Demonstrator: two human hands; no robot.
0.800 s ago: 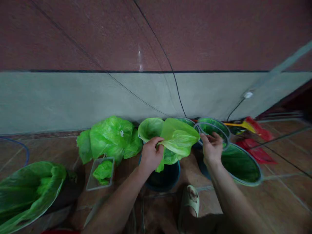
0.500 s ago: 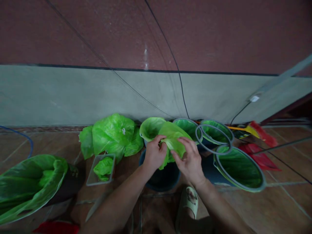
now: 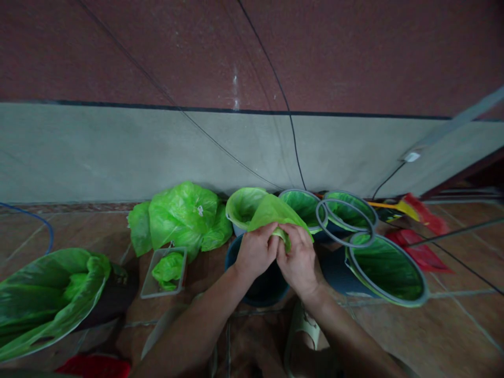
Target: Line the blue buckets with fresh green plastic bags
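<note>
Both your hands meet over the dark bucket point(image 3: 258, 286) in front of you, and the green bag point(image 3: 271, 212) is pinched between them. Your left hand point(image 3: 255, 252) closes its fingers on the bag's near edge from the left; your right hand point(image 3: 299, 260) grips the same bunched edge from the right, thumbs nearly touching. The bag rises up and away from your hands toward the wall point(image 3: 157, 152), so its loose body lies beyond your fingertips and its gathered edge sits right at them. Neither hand is nearer: they hold the same spot, side by side, just above the bucket's far rim.

Behind the bag stands a lined bucket point(image 3: 242, 207), and to its right three more lined buckets point(image 3: 388, 270) with grey rings at their rims; one loose ring point(image 3: 344, 223) lies across two of them. To your left sit a heap of bags point(image 3: 181, 218), a clear tray point(image 3: 163, 273) holding another bag, and a big lined bin point(image 3: 47, 294). Your sandal point(image 3: 305, 338) rests on the floor just below your right wrist
</note>
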